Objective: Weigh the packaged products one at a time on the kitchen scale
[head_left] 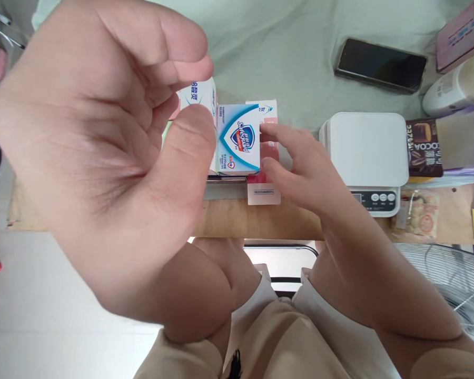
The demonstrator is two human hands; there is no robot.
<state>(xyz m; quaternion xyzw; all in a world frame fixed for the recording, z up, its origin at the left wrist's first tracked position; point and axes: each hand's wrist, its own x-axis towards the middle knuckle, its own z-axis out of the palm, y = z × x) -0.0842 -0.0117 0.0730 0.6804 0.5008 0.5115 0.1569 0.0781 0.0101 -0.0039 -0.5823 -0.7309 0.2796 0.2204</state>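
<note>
My left hand [114, 121] is raised close to the camera, palm in view. Its fingers curl loosely, the thumb stands apart from them, and nothing shows in the palm. Beyond it, partly covered, is a white box [205, 95] with blue lettering. Against that lies a white and blue Safeguard soap box [239, 139], printed face up. My right hand [296, 160] reaches in from the right, thumb and fingers apart, fingertips at the soap box's right edge. Below them lies a pink and white carton [264, 192], partly hidden by the soap box and the fingers.
Right of my right hand stands a white kitchen scale [365, 150]. Past it are a brown cocoa packet [422, 147], a white bottle [458, 87] and a pink box [464, 34]. A phone [381, 64] lies farther back. A fan [454, 284] stands below the wooden table edge [260, 223].
</note>
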